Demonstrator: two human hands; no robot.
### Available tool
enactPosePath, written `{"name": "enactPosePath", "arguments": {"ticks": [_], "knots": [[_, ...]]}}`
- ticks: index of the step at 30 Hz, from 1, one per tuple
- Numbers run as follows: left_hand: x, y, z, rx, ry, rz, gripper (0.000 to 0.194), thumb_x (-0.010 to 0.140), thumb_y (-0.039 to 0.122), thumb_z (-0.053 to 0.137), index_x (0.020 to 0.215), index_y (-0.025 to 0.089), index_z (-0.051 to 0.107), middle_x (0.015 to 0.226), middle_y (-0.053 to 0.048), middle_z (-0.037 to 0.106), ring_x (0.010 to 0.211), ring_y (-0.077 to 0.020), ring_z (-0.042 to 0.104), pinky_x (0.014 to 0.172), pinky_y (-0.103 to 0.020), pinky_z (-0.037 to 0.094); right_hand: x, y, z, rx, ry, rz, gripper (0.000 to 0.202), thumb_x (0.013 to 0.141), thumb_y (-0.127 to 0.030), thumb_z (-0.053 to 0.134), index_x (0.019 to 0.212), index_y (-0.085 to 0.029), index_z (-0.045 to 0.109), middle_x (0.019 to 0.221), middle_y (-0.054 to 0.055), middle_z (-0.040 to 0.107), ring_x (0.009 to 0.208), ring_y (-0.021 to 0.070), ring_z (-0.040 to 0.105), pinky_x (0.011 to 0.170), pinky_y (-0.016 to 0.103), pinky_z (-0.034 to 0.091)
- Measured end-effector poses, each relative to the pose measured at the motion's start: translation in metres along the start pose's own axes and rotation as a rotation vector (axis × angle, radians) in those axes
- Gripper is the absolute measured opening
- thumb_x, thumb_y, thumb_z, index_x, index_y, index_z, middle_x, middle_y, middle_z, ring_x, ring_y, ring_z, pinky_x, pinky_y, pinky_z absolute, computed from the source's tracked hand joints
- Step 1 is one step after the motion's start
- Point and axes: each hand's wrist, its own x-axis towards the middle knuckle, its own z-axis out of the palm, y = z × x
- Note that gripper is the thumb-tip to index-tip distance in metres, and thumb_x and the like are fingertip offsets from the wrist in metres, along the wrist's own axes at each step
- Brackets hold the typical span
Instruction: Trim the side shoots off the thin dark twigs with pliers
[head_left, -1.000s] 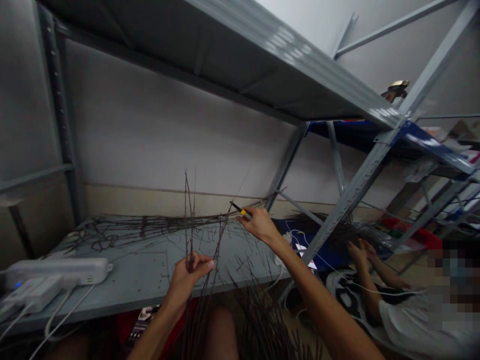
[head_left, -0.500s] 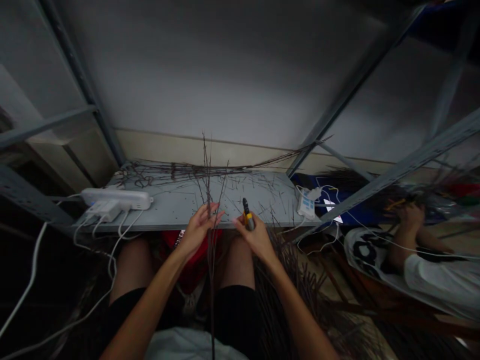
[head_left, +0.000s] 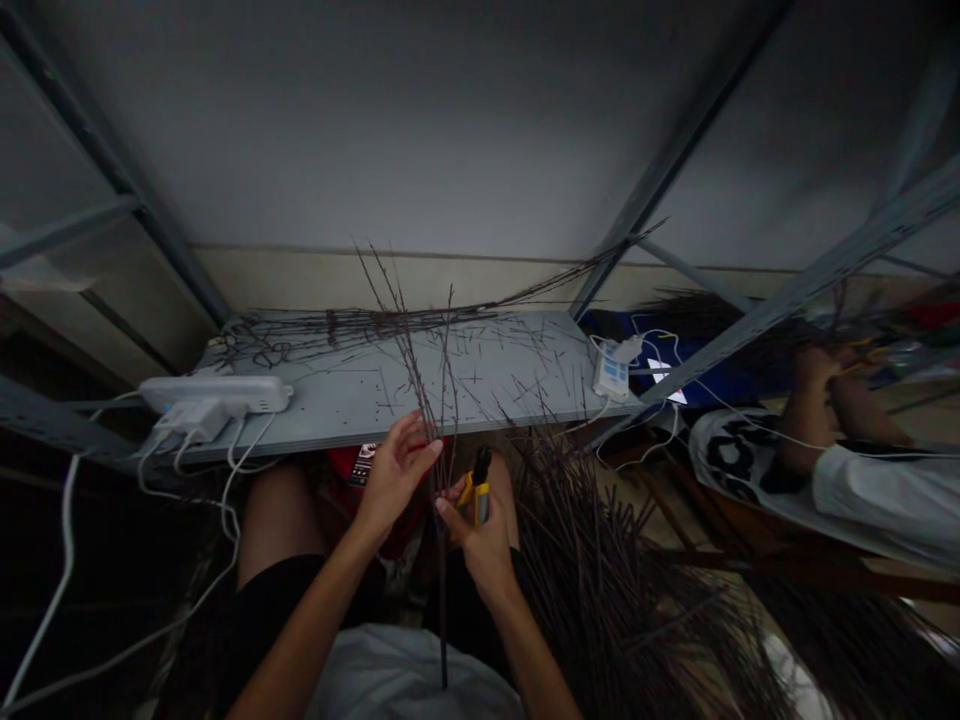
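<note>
Forked branch (head_left: 442,600) pinched, pliers (head_left: 481,500) part-hidden
Right hand (head_left: 486,548) nips the branch at ten o'clock (grip murky); left hand (head_left: 394,478) loosely spread, branch at three.

The left hand (head_left: 394,475) touches an upright branch (head_left: 441,540); the right hand (head_left: 480,545) holds yellow-handled pliers (head_left: 481,500) beside it.

Makeshift workshop, metal shelf (head_left: 337,405) strewn with twigs (head_left: 405,322)

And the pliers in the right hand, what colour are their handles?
The handles are yellow with grey; head view.
</note>
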Motion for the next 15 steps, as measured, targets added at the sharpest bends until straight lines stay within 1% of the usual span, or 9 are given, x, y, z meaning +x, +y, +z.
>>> {"name": "enactPosePath", "arguments": {"ticks": [2, 4, 6, 8, 11, 13, 15], "knots": [[-0.011, -0.008, -0.003, 0.045, 0.023, -0.069, 0.050, 0.075, 0.033, 0.084, 0.120, 0.022, 0.067, 0.111, -0.008, 0.072, 0.104, -0.0230, 0.068, 0.095, -0.034, 0.052, -0.002, 0.001, -0.001, -0.036, 0.044, -0.024, 0.039, 0.076, -0.044, 0.081, 0.097, -0.022, 0.058, 0.089, 0.002, 0.066, 0.083, 0.0193, 0.066, 0.081, 0.033, 0.056], [-0.019, -0.013, -0.006, 0.067, -0.010, -0.117, 0.036, 0.073, 0.034, 0.085, 0.104, 0.019, 0.073, 0.097, -0.005, 0.073, 0.090, -0.0200, 0.069, 0.085, -0.030, 0.054, -0.004, 0.001, -0.001, -0.063, 0.089, -0.049, 0.037, 0.076, -0.041, 0.081, 0.098, -0.021, 0.058, 0.087, 0.001, 0.066, 0.081, 0.0187, 0.066, 0.080, 0.033, 0.056], [-0.023, -0.015, -0.010, 0.072, -0.055, -0.151, 0.026, 0.073, 0.033, 0.085, 0.091, 0.017, 0.075, 0.088, -0.004, 0.074, 0.082, -0.0182, 0.068, 0.078, -0.028, 0.054, -0.005, 0.001, -0.001, -0.071, 0.123, -0.060, 0.036, 0.076, -0.039, 0.081, 0.097, -0.020, 0.059, 0.085, 0.001, 0.065, 0.080, 0.0183, 0.066, 0.079, 0.032, 0.055], [-0.024, -0.015, -0.013, 0.065, -0.095, -0.171, 0.022, 0.073, 0.032, 0.085, 0.087, 0.017, 0.076, 0.085, -0.003, 0.073, 0.078, -0.0168, 0.066, 0.075, -0.026, 0.053, -0.006, -0.001, -0.001, -0.069, 0.153, -0.065, 0.034, 0.076, -0.037, 0.081, 0.095, -0.020, 0.059, 0.083, 0.000, 0.065, 0.078, 0.0177, 0.066, 0.077, 0.031, 0.055], [-0.023, -0.014, -0.012, 0.033, -0.142, -0.182, 0.020, 0.076, 0.031, 0.083, 0.088, 0.018, 0.074, 0.085, -0.002, 0.073, 0.079, -0.0160, 0.066, 0.077, -0.025, 0.052, -0.007, -0.005, -0.001, -0.086, 0.186, -0.088, 0.031, 0.076, -0.034, 0.081, 0.093, -0.021, 0.059, 0.081, -0.001, 0.064, 0.076, 0.0168, 0.065, 0.076, 0.031, 0.055], [-0.023, -0.014, -0.010, 0.003, -0.157, -0.189, 0.018, 0.079, 0.032, 0.080, 0.088, 0.019, 0.071, 0.087, -0.003, 0.073, 0.084, -0.0166, 0.067, 0.080, -0.026, 0.051, -0.007, -0.005, 0.000, -0.101, 0.201, -0.099, 0.030, 0.076, -0.033, 0.081, 0.092, -0.021, 0.059, 0.081, -0.001, 0.064, 0.075, 0.0167, 0.065, 0.075, 0.030, 0.055], [-0.025, -0.014, -0.007, -0.025, -0.157, -0.199, 0.019, 0.082, 0.035, 0.077, 0.087, 0.019, 0.069, 0.085, -0.003, 0.073, 0.084, -0.0166, 0.067, 0.080, -0.025, 0.051, -0.008, -0.004, 0.001, -0.098, 0.215, -0.093, 0.031, 0.076, -0.033, 0.081, 0.093, -0.021, 0.058, 0.081, -0.001, 0.064, 0.075, 0.0166, 0.065, 0.074, 0.030, 0.055]]}}
